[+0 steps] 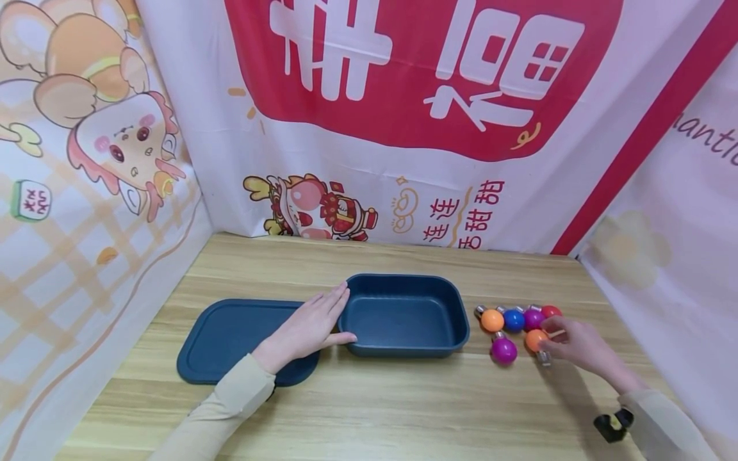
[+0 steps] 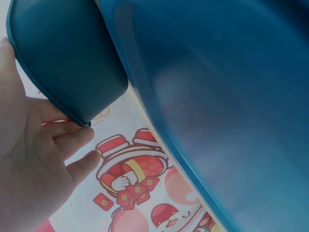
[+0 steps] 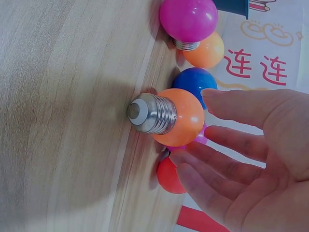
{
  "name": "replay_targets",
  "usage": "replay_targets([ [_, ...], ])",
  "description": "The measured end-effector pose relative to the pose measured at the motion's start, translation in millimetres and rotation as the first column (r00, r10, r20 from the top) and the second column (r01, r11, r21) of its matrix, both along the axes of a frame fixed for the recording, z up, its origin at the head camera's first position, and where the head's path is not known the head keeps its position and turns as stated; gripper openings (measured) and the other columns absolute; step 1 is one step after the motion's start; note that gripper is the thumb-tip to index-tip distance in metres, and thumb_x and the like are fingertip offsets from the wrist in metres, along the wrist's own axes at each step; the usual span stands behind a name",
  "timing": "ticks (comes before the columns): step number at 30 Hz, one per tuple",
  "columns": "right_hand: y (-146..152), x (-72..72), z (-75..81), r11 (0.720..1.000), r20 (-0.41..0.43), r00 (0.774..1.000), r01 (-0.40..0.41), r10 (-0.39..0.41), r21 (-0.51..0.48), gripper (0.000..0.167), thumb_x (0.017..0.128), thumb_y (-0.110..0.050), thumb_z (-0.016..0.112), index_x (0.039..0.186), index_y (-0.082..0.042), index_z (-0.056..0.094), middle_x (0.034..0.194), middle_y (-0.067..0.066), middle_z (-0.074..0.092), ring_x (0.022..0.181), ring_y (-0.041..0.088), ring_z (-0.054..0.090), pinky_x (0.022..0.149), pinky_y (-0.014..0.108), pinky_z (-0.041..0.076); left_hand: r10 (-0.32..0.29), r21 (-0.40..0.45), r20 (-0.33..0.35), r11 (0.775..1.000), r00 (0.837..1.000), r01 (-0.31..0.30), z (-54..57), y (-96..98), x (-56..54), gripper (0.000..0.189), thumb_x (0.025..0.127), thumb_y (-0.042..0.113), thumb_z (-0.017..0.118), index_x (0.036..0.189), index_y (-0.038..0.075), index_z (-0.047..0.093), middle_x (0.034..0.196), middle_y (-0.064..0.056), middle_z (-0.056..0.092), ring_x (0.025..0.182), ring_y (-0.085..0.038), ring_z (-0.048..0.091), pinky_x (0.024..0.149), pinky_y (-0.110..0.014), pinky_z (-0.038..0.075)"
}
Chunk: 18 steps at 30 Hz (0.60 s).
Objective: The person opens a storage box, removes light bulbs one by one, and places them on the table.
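My left hand (image 1: 311, 323) rests against the left end of a dark blue rectangular container (image 1: 403, 351), fingers extended along the rim and thumb at its near corner. The left wrist view shows that hand (image 2: 43, 159) beside the container's wall (image 2: 67, 58). On the right, my right hand (image 1: 576, 346) is at an orange light bulb (image 1: 536, 340) lying on the table. Up close, its thumb and fingers spread around the orange bulb (image 3: 186, 118), fingertips right at its sides, with the metal screw base pointing away from the palm.
Behind that bulb lie another orange bulb (image 1: 492, 320), a blue bulb (image 1: 514, 320), a purple bulb (image 1: 533, 319) and a red bulb (image 1: 551, 312). A magenta bulb (image 1: 504, 351) sits nearer. The flat blue lid (image 1: 230, 333) lies left of the container, partly under my left forearm. Printed cloth (image 1: 369, 147) encloses the table.
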State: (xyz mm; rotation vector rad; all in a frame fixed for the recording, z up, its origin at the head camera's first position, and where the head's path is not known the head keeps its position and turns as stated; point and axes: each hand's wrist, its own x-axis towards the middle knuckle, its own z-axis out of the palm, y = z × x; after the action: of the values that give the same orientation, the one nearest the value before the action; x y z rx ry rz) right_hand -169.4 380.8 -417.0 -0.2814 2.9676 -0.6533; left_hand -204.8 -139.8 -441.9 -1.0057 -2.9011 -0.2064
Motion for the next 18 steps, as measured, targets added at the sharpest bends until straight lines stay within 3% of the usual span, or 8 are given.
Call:
replay_targets([
  [18,2.5,0.1,0.5,1.0,-0.022,1.0,-0.01,0.01,0.011,0.034,0.084,-0.018,0.078,0.105,0.006,0.067,0.101,0.027,0.071,0.084,0.034,0.073,0.066,0.039,0.062,-0.003,-0.004,-0.011,1.0,1.0,0.003,0.8,0.2,0.0,0.094,0.094,0.07,0.042,0.155,0.0,0.028,0.164,-0.016,0.025,0.151,-0.029,0.031,0.121,-0.05,0.032],
])
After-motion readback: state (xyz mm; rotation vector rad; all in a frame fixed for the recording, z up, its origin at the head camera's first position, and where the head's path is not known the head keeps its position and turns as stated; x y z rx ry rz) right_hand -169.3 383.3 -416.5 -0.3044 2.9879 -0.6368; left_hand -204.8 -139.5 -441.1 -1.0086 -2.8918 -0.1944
